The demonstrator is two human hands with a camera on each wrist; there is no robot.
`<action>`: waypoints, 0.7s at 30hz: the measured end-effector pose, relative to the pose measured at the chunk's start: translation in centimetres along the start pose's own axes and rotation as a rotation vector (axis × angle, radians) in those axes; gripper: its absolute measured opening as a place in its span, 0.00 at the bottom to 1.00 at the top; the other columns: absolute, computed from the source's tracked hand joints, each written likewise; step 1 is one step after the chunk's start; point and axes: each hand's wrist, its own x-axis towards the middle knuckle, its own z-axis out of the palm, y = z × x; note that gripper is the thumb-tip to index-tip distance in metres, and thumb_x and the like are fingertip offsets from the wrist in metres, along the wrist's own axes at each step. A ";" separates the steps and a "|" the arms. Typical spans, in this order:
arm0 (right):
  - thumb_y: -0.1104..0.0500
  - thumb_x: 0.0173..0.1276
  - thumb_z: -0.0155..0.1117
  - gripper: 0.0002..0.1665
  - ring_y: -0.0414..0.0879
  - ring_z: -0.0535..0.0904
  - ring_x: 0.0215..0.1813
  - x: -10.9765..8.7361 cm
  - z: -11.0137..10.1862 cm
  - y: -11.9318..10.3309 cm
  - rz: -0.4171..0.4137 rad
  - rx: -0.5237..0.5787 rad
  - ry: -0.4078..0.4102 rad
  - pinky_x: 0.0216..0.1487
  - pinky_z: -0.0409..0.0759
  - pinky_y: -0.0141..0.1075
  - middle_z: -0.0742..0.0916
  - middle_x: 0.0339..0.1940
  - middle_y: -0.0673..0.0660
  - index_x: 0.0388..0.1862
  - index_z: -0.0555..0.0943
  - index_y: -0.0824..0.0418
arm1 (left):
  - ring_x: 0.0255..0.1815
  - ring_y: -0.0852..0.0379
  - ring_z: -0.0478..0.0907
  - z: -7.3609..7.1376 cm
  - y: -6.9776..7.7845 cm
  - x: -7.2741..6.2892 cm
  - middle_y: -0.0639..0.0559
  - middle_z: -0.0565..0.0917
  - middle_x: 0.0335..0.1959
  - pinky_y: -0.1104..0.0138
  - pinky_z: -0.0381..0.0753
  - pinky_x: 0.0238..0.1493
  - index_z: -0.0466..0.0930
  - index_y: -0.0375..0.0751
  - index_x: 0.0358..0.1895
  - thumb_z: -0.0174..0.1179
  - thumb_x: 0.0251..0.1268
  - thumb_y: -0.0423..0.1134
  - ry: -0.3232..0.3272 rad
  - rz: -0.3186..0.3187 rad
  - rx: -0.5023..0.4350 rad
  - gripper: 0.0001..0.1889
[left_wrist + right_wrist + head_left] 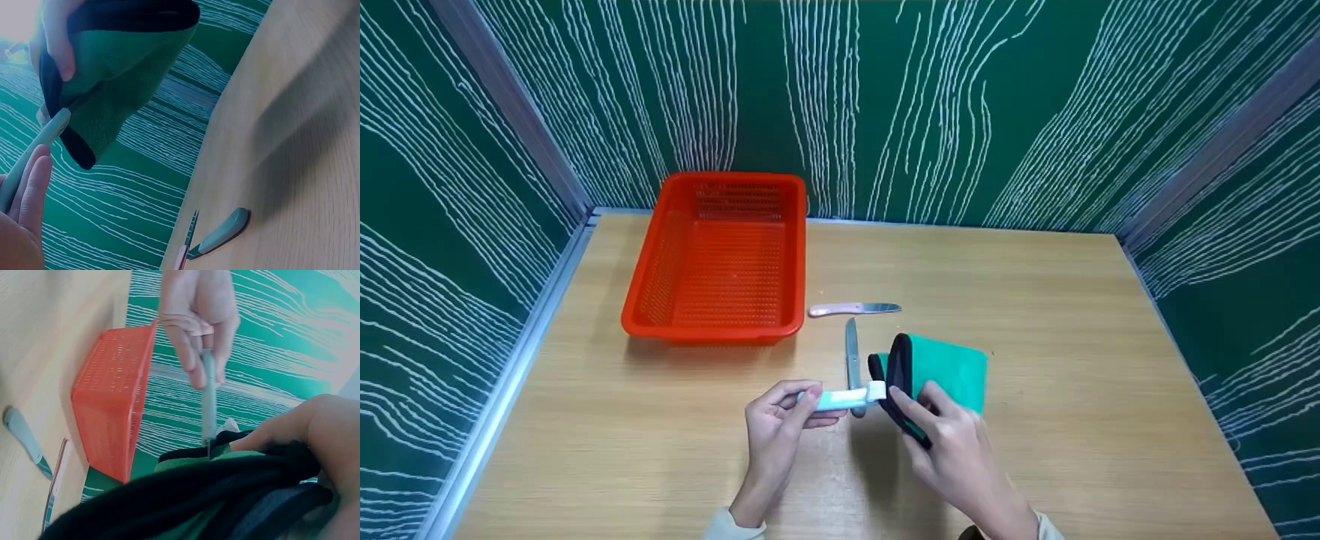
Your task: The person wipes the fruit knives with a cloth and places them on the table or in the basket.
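My left hand [775,435] grips a knife by its light blue handle [832,401], with thumb on top and fingers beneath. The knife's blade [85,100] runs into the fold of a green cloth [949,366] with black edging, which hides most of it. My right hand [960,454] holds this folded cloth above the table, fingers at its black edge. A small white piece [876,391] shows where handle and cloth meet. Below the hands, a second knife with a grey-green handle [226,230] lies on the table. Just beyond it lies a knife with a pale pink handle [836,309].
A red plastic basket [712,331] with perforated sides stands at the back left of the wooden table [1057,315]. Green panels with white wavy lines [922,112] wall in the table at the back and both sides.
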 end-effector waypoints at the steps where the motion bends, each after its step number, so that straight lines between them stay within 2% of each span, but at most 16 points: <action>1: 0.73 0.43 0.71 0.25 0.38 0.65 0.22 -0.1 0.0 0.1 -0.006 -0.019 -0.005 0.18 0.63 0.22 0.72 0.28 0.49 0.44 0.86 0.60 | 0.26 0.37 0.84 0.0 0.0 0.0 0.30 0.83 0.29 0.49 0.84 0.27 0.76 0.18 0.40 0.59 0.62 0.26 -0.007 0.009 -0.002 0.10; 6: 0.71 0.45 0.72 0.23 0.39 0.65 0.22 -0.3 -0.1 0.4 -0.012 -0.058 -0.025 0.18 0.64 0.24 0.72 0.27 0.50 0.43 0.86 0.60 | 0.26 0.37 0.84 -0.1 0.0 0.0 0.29 0.82 0.29 0.49 0.84 0.27 0.75 0.16 0.39 0.58 0.62 0.25 -0.021 0.029 -0.010 0.10; 13: 0.73 0.44 0.72 0.23 0.39 0.64 0.21 -0.4 -0.4 1.3 -0.007 -0.055 -0.011 0.18 0.64 0.24 0.71 0.27 0.50 0.43 0.87 0.60 | 0.27 0.35 0.83 -0.3 0.3 0.1 0.27 0.82 0.31 0.49 0.84 0.27 0.75 0.15 0.40 0.59 0.62 0.26 -0.011 0.000 -0.005 0.10; 21: 0.75 0.38 0.68 0.27 0.39 0.65 0.18 -0.6 -1.3 2.8 0.028 -0.094 0.021 0.15 0.66 0.26 0.73 0.27 0.51 0.42 0.86 0.62 | 0.26 0.36 0.83 -0.5 0.6 0.1 0.29 0.82 0.30 0.49 0.84 0.27 0.75 0.16 0.39 0.59 0.62 0.25 0.011 0.007 -0.010 0.10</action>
